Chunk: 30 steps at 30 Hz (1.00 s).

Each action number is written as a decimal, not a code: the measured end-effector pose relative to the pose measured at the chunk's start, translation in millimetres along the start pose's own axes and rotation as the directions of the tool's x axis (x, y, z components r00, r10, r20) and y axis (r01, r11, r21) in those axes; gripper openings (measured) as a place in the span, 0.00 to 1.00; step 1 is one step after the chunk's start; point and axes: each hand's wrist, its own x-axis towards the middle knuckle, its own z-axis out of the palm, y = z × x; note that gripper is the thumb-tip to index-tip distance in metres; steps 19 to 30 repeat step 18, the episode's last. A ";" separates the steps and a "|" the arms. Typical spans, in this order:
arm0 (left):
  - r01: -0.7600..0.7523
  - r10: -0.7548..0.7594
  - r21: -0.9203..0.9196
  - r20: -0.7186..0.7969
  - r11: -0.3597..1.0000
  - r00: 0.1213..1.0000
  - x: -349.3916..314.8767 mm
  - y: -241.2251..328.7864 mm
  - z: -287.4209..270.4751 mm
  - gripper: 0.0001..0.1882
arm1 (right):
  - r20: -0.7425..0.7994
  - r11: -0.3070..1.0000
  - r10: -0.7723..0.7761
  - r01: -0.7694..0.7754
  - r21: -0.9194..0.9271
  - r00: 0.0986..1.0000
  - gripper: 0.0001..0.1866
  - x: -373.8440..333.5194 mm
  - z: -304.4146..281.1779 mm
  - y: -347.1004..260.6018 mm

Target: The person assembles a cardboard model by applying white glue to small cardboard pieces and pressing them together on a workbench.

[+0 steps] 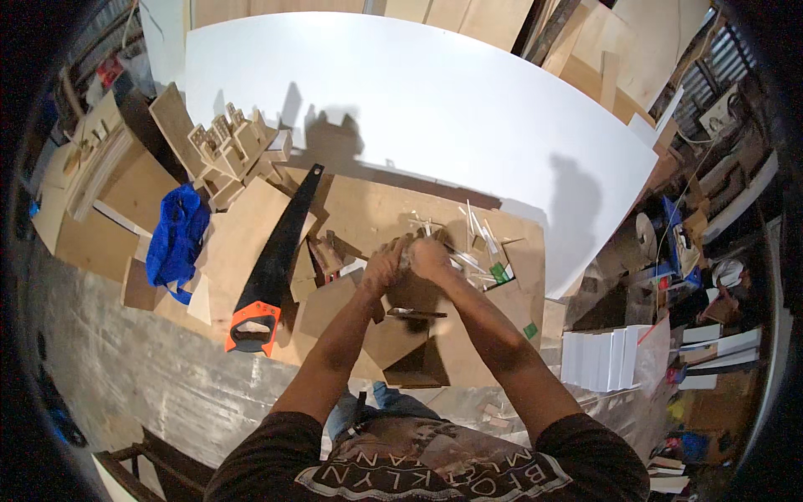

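Note:
Both my hands are close together over the middle of a wooden worktable (351, 188). My left hand (386, 264) has its fingers bent and pressed together, and what they hold is hidden. Beside it my right hand (429, 258) is closed in a fist-like grip, its contents too small to make out. Thin white strips (478, 230) lie loose just beyond and to the right of my hands. A dark narrow piece (416, 314) sits between my forearms. To the left, a handsaw (280, 243) with an orange and black handle lies across the table, its handle toward me.
A large white panel (401, 92) spans the far side. Slotted wooden parts (230, 146) and a blue bag (177, 238) are at the left. Wood offcuts (330, 255) lie left of my hands, green pieces (500, 273) to the right. White boards (598, 360) are stacked beyond the table's right end.

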 end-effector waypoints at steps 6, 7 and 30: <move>-0.068 0.074 0.142 -0.035 0.988 0.997 -4.4 -2.7 -16.8 0.40 | -0.145 0.991 -0.058 0.074 0.108 0.988 0.06 0.4 -10.3 -18.5; -0.060 0.068 0.212 -0.030 0.975 0.997 -8.8 0.0 -24.2 0.40 | -0.189 0.955 -0.013 0.068 0.289 0.982 0.06 -2.6 -14.1 -18.7; 0.038 -0.046 -0.102 -0.075 0.994 0.996 -33.9 33.8 -50.2 0.40 | 0.005 0.421 0.372 -0.173 0.890 0.928 0.05 -68.0 -68.5 -8.2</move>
